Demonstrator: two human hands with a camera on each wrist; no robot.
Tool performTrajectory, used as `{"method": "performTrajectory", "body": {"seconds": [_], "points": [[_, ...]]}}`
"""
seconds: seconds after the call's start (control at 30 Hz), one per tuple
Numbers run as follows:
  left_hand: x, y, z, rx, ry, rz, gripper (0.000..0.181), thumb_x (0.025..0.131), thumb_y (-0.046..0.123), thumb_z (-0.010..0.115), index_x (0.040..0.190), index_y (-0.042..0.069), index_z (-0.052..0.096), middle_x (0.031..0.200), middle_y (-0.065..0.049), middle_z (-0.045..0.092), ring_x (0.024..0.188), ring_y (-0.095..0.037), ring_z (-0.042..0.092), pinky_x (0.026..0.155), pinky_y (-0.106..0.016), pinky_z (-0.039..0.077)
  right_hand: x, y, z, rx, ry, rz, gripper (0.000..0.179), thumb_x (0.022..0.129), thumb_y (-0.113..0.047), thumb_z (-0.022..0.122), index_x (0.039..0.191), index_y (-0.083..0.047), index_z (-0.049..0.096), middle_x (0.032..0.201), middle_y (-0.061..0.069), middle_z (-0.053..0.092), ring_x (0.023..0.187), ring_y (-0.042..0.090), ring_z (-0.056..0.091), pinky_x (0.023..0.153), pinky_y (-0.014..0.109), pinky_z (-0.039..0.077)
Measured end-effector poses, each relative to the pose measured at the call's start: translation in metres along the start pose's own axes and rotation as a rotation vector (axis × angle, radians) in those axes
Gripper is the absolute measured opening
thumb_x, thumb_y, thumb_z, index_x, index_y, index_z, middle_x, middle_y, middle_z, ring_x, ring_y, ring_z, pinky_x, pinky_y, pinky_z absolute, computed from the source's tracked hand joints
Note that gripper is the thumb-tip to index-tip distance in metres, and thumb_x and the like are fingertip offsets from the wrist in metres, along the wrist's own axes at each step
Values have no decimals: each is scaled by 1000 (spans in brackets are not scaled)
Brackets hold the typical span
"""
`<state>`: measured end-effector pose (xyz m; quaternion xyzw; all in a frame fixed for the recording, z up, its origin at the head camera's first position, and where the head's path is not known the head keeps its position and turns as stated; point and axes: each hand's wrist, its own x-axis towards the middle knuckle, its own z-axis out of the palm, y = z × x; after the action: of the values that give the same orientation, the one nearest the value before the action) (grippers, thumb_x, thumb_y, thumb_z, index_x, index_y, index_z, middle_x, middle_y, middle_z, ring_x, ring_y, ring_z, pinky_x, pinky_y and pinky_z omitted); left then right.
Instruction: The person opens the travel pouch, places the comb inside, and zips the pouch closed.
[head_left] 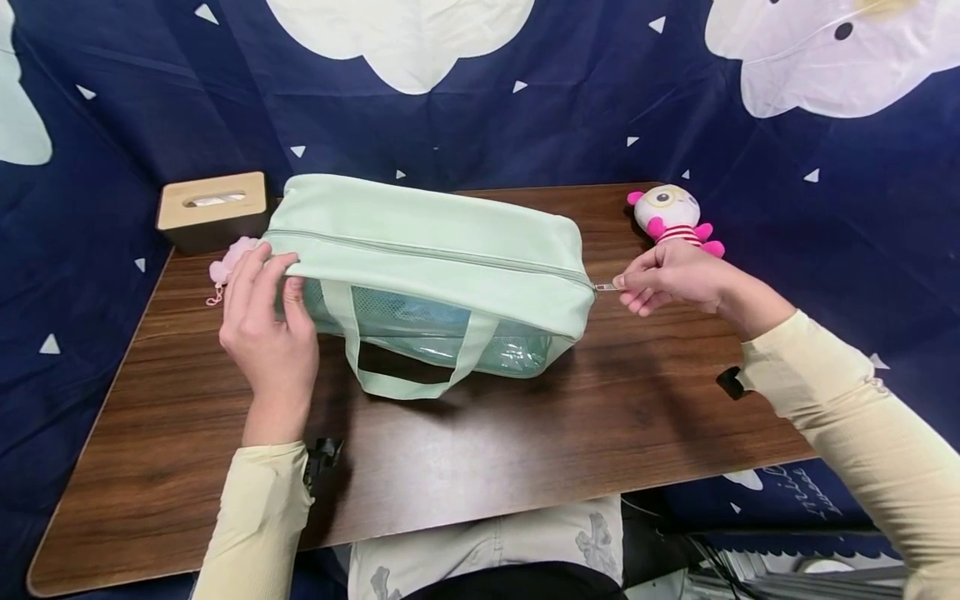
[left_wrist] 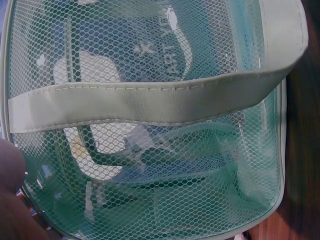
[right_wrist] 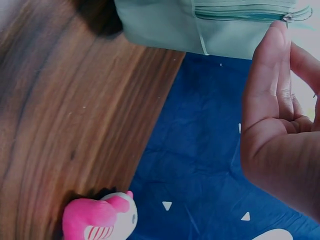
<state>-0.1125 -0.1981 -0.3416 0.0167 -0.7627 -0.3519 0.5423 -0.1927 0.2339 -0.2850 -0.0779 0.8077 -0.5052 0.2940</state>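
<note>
A mint-green bag (head_left: 427,225) with a mesh front lies across the table, its top zipper (head_left: 420,249) running the full length. At the bag's right end, my right hand (head_left: 678,275) pinches the metal zipper pull (head_left: 606,287) between thumb and fingertips. My left hand (head_left: 270,325) grips the bag's left top edge, fingers over the top and thumb against the front. Through the mesh (left_wrist: 200,165) in the left wrist view, blue and white items show inside, their kind unclear. A strap handle (head_left: 405,388) hangs at the front. Beside the left fingers is a pink fluffy charm (head_left: 234,260).
Behind the bag at left stands a tissue box (head_left: 213,204) with a wooden lid. A pink and white plush toy (head_left: 671,215) sits at the back right of the brown wooden table (head_left: 480,458). Dark blue patterned cloth (head_left: 465,133) hangs around the table.
</note>
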Motion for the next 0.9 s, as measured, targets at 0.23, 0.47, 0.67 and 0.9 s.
{"method": "performTrajectory", "body": {"seconds": [0.23,0.47,0.67,0.9], "points": [[2,-2,-5,9,-9,7,16,93,9,72,103,-3,75,121,-21,72,122,-41,64,113,-44,45,7,13,5,-3,19,26,15,100,-3,60,104,6,72,78,3,73,69,10,70,71,28,63],[2,-5,-8,24,-23,7,18,94,12,72,104,-2,76,122,-20,72,124,-38,64,114,-44,44,17,32,8,8,27,61,17,100,-4,61,106,9,70,77,2,72,67,9,69,69,26,62],[3,-6,-11,34,-28,20,21,96,17,70,106,0,76,124,-18,72,125,-35,64,115,-42,44,25,45,7,7,-8,19,22,98,-8,64,103,13,70,76,6,72,67,10,69,68,28,62],[4,-5,-10,45,-33,2,24,97,21,69,106,0,77,125,-16,72,126,-33,63,115,-41,43,28,41,17,-64,44,49,26,100,-7,61,105,17,68,72,2,71,66,9,68,65,26,61]]}}
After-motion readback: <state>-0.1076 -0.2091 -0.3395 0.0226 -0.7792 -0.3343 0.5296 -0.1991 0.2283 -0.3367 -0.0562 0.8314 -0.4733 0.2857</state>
